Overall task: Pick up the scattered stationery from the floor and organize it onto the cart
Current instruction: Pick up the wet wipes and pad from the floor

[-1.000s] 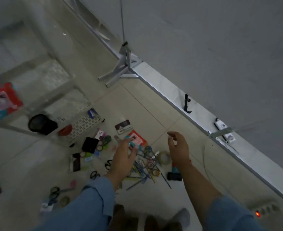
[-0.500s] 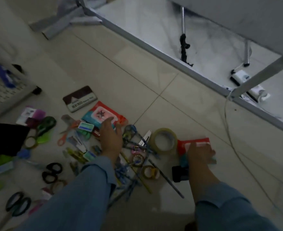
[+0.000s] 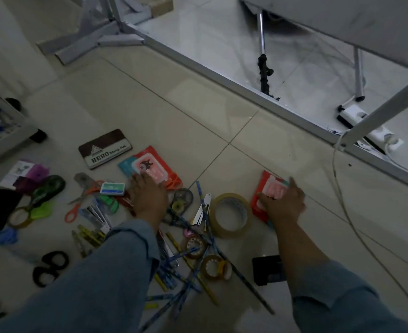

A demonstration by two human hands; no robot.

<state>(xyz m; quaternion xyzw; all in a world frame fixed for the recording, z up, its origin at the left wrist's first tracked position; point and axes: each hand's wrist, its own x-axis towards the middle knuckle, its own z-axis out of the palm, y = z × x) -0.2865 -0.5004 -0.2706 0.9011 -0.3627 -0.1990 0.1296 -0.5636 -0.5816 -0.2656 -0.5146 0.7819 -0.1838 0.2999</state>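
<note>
Stationery lies scattered on the tiled floor. My left hand (image 3: 147, 195) rests on a red packet (image 3: 155, 165) beside a brown stamp pad tin (image 3: 105, 149). My right hand (image 3: 283, 204) lies flat with spread fingers on a second red packet (image 3: 266, 188). Between my hands sits a big roll of clear tape (image 3: 229, 215), with smaller tape rolls (image 3: 213, 266), a cutter (image 3: 201, 209) and several pencils (image 3: 186, 280) below. Orange scissors (image 3: 83, 198), black scissors (image 3: 50, 266) and a green tape dispenser (image 3: 45, 191) lie to the left. The white cart (image 3: 4, 138) shows at the left edge.
A metal floor rail (image 3: 246, 92) runs diagonally behind the pile, with a stand foot (image 3: 97, 40) at the top left. A white cable (image 3: 342, 205) trails on the right near a power strip (image 3: 376, 133). A black box (image 3: 266, 270) lies under my right forearm.
The view has dropped closer to the floor. Both hands came down from above the pile onto the two red packets; the right hand's fingers have spread over its packet.
</note>
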